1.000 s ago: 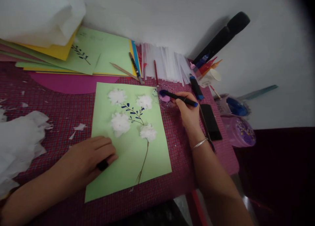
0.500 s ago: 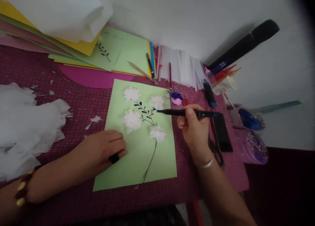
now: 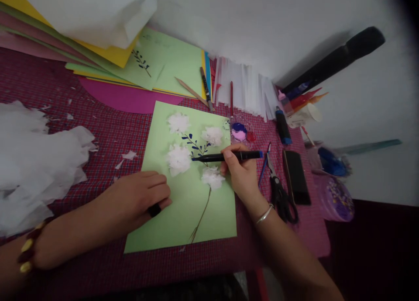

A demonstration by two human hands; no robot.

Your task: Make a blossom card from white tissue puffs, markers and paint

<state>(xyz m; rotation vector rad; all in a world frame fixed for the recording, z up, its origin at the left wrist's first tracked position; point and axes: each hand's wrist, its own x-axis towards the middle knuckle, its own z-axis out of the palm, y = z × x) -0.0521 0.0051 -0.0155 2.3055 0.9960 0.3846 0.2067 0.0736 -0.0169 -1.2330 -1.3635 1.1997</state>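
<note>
A light green sheet [image 3: 183, 213] lies on the checked cloth, bearing several white paper flowers [image 3: 178, 159] and a thin brown stem with dark blue leaves. My right hand [image 3: 238, 167] grips a black marker [image 3: 225, 156] with a blue end; its tip is at the lower left leaves, beside the left middle flower. On the sheet's left edge rests my left hand [image 3: 144, 198], fingers curled round a small black object [image 3: 154, 210], perhaps a cap.
Scissors [image 3: 281, 200], a blue brush and a phone [image 3: 296, 177] lie on the right. Paint blobs [image 3: 239, 131] sit beyond the sheet. White tissue [image 3: 42, 161] is heaped at left. Coloured papers [image 3: 176, 60], pencils and white strips [image 3: 244, 84] line the back.
My right hand has moved left and slightly down with the marker, whose tip went from the right leaves to the lower left ones. The scissors show more fully. My left hand stays on the sheet.
</note>
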